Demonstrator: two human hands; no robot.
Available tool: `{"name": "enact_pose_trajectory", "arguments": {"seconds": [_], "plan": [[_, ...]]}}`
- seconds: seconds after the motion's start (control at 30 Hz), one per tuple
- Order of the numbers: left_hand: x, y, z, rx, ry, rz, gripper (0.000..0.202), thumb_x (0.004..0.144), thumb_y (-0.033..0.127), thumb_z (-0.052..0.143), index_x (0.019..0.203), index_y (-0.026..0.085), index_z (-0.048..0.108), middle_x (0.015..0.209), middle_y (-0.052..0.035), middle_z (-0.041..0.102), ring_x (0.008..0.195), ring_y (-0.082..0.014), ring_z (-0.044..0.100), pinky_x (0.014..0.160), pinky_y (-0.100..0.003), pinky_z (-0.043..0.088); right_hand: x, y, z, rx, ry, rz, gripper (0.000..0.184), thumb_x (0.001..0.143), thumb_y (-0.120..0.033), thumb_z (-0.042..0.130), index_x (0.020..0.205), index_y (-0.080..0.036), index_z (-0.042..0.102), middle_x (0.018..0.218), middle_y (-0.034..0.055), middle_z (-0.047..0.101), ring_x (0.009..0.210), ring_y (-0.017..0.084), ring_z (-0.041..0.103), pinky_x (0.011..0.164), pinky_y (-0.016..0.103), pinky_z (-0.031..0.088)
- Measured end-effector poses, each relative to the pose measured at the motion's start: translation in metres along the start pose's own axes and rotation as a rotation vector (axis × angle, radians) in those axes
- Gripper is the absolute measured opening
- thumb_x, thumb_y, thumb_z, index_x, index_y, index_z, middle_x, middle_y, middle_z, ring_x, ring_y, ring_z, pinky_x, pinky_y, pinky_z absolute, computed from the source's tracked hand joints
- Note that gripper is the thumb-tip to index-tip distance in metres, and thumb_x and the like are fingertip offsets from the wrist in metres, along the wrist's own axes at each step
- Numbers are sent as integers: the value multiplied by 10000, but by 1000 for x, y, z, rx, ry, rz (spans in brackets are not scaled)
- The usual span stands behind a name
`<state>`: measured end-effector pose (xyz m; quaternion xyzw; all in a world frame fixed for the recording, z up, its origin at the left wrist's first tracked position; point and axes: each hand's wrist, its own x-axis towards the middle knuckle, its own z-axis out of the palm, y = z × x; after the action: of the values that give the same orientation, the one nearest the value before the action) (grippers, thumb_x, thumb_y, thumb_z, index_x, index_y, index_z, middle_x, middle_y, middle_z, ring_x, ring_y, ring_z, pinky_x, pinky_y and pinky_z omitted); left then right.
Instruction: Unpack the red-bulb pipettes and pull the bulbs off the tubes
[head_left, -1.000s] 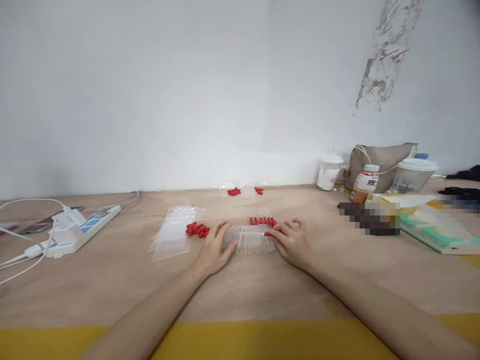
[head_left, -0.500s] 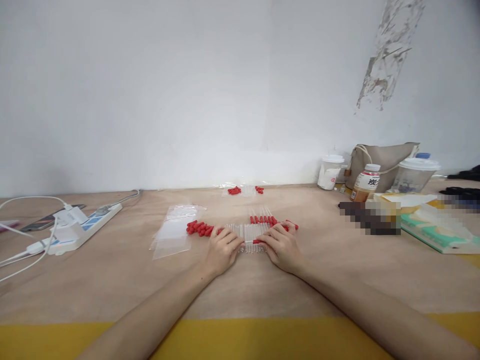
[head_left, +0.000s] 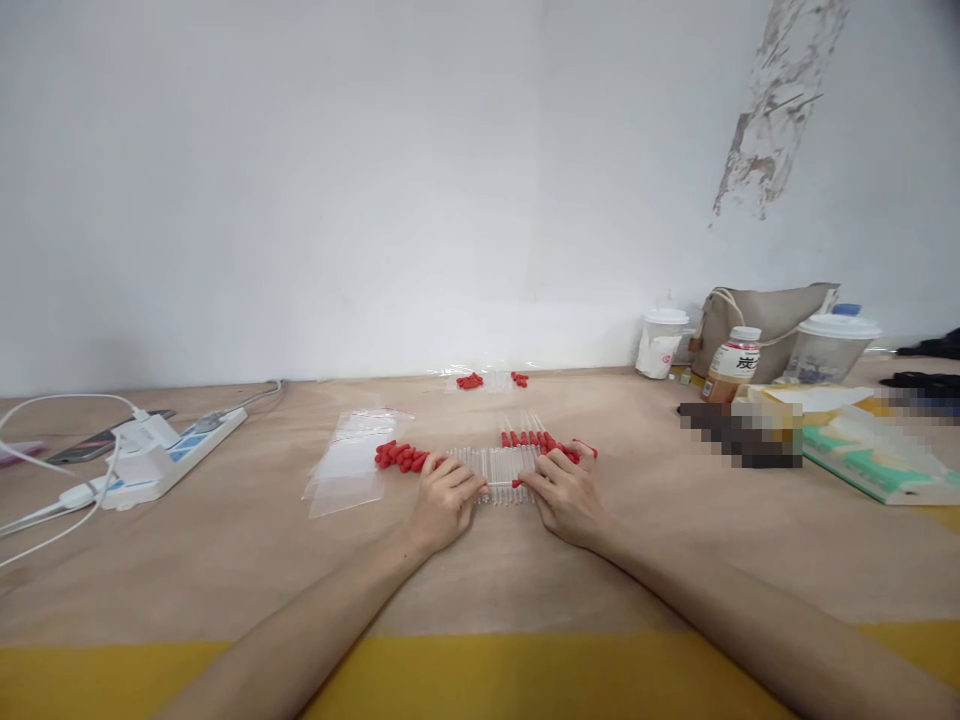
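A row of clear plastic tubes (head_left: 501, 463) lies on the wooden table in front of me. My left hand (head_left: 445, 503) and my right hand (head_left: 565, 493) rest at the row's near edge, fingers curled. Between them they pinch one clear tube (head_left: 501, 485); the right fingertips press a red cap (head_left: 517, 484) at its end. A heap of loose red caps (head_left: 401, 457) lies just left of the tubes. Several capped tubes (head_left: 529, 437) lie behind the row, and more red caps (head_left: 581, 450) show beside my right hand.
Clear zip bags (head_left: 349, 463) lie left of the caps. A white power strip (head_left: 161, 453) with cables sits far left. More bagged red caps (head_left: 487, 380) lie by the wall. Cups, a bottle (head_left: 731, 365), a bag and boxes crowd the right side.
Both hands slid in from the ends of the tube row toward its middle and closed on a single tube with a red cap; in the last half second they barely moved.
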<state>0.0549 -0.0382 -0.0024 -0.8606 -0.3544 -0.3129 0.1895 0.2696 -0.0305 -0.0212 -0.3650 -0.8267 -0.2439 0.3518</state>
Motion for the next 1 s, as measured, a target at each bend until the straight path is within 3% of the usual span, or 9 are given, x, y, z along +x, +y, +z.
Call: {"name": "enact_pose_trajectory", "arguments": {"seconds": [0.13,0.27,0.4,0.6,0.77,1.0], "plan": [[-9,-18,1,-8,92,-128,202,842,213,428,837,209,629,720,-38,589,724,-174,511,706,-337,397,-4,15,-2,53,42,178,195,818,-179,423,855,-230,607,743,18,578,764,157,493,829,367,243],[-14,-30,9,-67,116,-259,301,829,122,369,1046,190,565,823,-53,530,759,-156,519,672,-274,447,0,34,-6,312,113,367,215,852,-279,385,940,-209,568,843,49,594,769,159,534,716,300,377],[-8,-24,18,-67,70,-268,357,797,79,358,1102,164,523,867,-64,510,778,-160,527,680,-274,463,7,52,-7,448,201,572,214,804,-312,427,893,-180,569,854,67,574,710,154,537,603,271,432],[-1,-16,19,-98,58,-202,240,848,135,366,1016,164,535,907,-69,577,804,-168,567,719,-295,474,2,85,0,484,233,810,288,728,-338,491,923,-150,587,847,80,605,689,156,549,608,288,448],[-5,-16,16,-198,-10,-137,251,842,223,433,1080,181,501,972,-73,591,877,-176,569,767,-308,475,-6,100,4,472,157,909,352,653,-403,571,912,-164,553,737,40,625,643,158,555,608,294,427],[-7,-13,6,-245,-62,-150,312,789,337,525,1063,188,534,1015,-77,581,927,-191,551,813,-324,459,-8,96,3,425,21,859,389,631,-465,561,915,-200,537,746,16,645,718,173,562,658,298,378]]}}
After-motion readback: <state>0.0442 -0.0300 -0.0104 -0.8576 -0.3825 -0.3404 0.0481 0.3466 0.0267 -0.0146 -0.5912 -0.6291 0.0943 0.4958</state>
